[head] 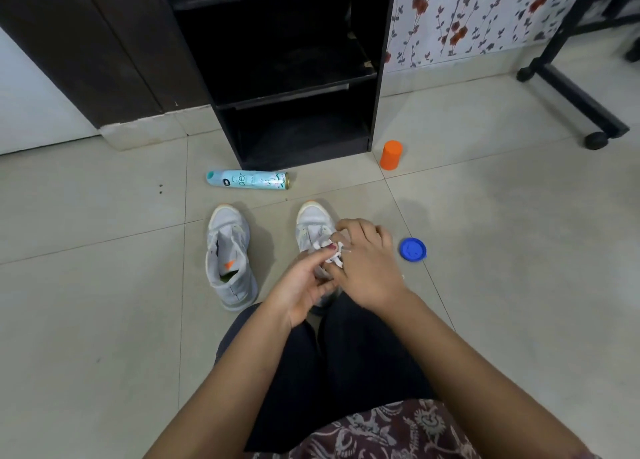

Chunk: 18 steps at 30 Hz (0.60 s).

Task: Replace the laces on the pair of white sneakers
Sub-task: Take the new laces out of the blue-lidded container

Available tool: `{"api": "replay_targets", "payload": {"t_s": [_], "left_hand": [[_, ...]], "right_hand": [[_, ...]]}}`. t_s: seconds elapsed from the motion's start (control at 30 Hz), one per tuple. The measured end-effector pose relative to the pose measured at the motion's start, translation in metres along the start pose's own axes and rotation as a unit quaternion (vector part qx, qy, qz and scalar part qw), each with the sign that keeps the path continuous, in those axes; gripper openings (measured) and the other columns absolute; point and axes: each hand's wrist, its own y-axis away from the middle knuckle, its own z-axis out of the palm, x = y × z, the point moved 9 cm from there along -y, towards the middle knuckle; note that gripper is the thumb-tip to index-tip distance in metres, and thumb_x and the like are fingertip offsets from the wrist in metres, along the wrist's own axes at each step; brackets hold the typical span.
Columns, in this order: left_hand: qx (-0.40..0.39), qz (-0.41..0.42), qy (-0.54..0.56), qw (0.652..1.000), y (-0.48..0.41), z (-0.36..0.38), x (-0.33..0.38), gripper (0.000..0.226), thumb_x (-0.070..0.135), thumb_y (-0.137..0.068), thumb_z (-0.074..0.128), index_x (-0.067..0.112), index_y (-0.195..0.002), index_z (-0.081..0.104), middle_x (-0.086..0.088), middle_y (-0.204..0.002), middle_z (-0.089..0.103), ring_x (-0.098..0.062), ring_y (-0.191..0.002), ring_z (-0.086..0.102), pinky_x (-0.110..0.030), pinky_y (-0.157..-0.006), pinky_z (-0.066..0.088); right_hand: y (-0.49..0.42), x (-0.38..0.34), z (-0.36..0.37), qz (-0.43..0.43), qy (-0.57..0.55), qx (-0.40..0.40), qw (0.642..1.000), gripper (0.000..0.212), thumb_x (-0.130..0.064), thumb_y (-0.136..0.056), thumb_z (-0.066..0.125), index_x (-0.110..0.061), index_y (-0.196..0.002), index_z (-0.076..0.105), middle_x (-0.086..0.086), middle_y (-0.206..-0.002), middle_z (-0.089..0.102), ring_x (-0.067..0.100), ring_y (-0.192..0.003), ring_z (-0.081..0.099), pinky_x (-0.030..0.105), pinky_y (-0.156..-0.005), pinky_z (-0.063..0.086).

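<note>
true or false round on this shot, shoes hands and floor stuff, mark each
1. The left hand and right hand both hold the white lace at the right sneaker. True.
2. The left sneaker is fully laced. False: no lace shows on it.
3. The spray can stands upright. False: it lies on its side before the black shelf.
4. The blue lid lies flat on the floor, right of the hands. True.
5. The orange container sits inside the shelf. False: it stands on the floor beside it.

Tiled floor [104, 285] bears a laceless sneaker [228, 250], second sneaker [313, 221], spray can [247, 180], orange cylinder [391, 155], blue lid [412, 249].
</note>
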Motion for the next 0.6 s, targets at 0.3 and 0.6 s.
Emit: {"api": "replay_targets", "payload": {"t_s": [0.3,0.6], "left_hand": [[0.051,0.015,0.053,0.997,0.0,-0.008,0.006,0.017,0.01,-0.095,0.048,0.005,-0.099,0.064,-0.004,-0.079,0.073,-0.013,-0.074,0.069,-0.021,-0.059,0.056],[0.0,-0.016,0.071,0.997,-0.001,0.007,-0.007,0.027,0.013,-0.093,0.043,0.005,-0.111,0.061,-0.011,-0.097,0.069,-0.017,-0.078,0.069,-0.027,-0.067,0.058]], "right_hand": [[0.017,0.028,-0.001,0.143,-0.564,0.032,0.812,0.038,-0.01,-0.079,0.076,-0.022,-0.113,0.065,-0.001,-0.105,0.067,0.012,-0.097,0.066,0.033,-0.09,0.054],[0.023,0.042,0.02,0.204,-0.542,0.096,0.81,0.012,-0.012,-0.077,0.078,-0.018,-0.086,0.071,0.004,-0.096,0.064,0.018,-0.088,0.064,0.035,-0.081,0.054]]}}
